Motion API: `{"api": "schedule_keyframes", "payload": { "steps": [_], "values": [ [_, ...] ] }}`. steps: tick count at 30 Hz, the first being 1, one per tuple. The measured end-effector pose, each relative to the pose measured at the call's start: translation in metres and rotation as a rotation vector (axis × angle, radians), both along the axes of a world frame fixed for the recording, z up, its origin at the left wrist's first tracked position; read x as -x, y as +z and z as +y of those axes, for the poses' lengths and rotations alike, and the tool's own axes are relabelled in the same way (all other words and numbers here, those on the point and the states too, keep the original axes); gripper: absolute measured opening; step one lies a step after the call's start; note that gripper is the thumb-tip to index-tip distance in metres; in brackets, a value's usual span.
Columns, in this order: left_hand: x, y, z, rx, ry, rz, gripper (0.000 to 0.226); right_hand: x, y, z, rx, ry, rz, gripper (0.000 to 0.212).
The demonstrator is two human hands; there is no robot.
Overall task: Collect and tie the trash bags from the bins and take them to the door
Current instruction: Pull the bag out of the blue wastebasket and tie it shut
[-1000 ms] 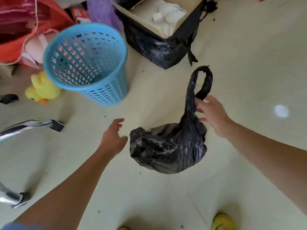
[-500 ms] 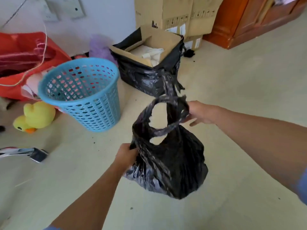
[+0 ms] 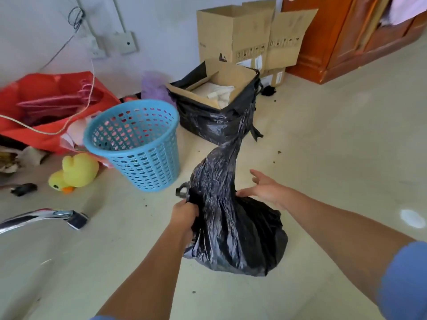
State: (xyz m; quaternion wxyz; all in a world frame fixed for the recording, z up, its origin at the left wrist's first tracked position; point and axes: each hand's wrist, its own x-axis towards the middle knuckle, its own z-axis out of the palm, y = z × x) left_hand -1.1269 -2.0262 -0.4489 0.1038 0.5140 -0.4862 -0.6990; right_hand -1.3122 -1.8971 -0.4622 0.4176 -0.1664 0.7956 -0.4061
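A filled black trash bag [image 3: 235, 236] hangs in front of me above the floor. My left hand [image 3: 184, 214] grips its left handle, fingers curled round the plastic. My right hand [image 3: 265, 189] is beside the bag's neck with fingers spread, its thumb touching the plastic. The bag's other handle sticks up, twisted into a strip. A blue perforated bin [image 3: 136, 144] stands at the left with no liner in it. Behind it, a cardboard box lined with a second black trash bag [image 3: 212, 118] holds white paper.
Cardboard boxes [image 3: 249, 35] stand against the wall beside a wooden cabinet [image 3: 346, 40]. A red bag [image 3: 46, 107], a yellow toy duck [image 3: 74, 172] and a chrome chair leg [image 3: 41, 217] lie at the left. Small crumbs dot the tiled floor.
My left hand has taken hold of the bag's left handle. My right hand has let go of the other handle and spread its fingers. The view has tilted up.
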Motion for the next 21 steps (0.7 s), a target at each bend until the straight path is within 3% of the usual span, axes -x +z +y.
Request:
{"api": "schedule_keyframes", "payload": {
  "steps": [2, 6, 8, 11, 13, 16, 21],
  "values": [
    [-0.002, 0.003, 0.0, -0.103, 0.008, 0.03, 0.016, 0.002, -0.006, 0.002, 0.003, -0.012, -0.006, 0.109],
    [-0.012, 0.01, -0.005, -0.253, -0.146, 0.268, 0.025, -0.003, -0.007, -0.004, -0.026, 0.025, -0.024, 0.101],
    [-0.017, 0.011, -0.008, -0.233, -0.287, 0.285, 0.036, -0.009, -0.009, -0.01, -0.051, 0.064, -0.013, 0.094],
    [-0.02, 0.004, -0.011, -0.03, -0.423, 0.123, 0.066, -0.015, -0.016, -0.016, -0.165, 0.139, 0.039, 0.078],
    [-0.02, -0.002, -0.014, 0.149, -0.286, 0.009, 0.052, -0.019, -0.017, -0.013, -0.253, 0.201, 0.072, 0.062],
    [-0.022, -0.004, -0.018, 0.209, 0.071, -0.053, 0.028, -0.021, -0.013, -0.01, -0.225, 0.103, -0.009, 0.043],
    [-0.015, -0.01, -0.034, 0.05, 0.334, 0.001, 0.044, -0.019, 0.0, -0.007, 0.138, -0.342, -0.335, 0.039]
  ]
}}
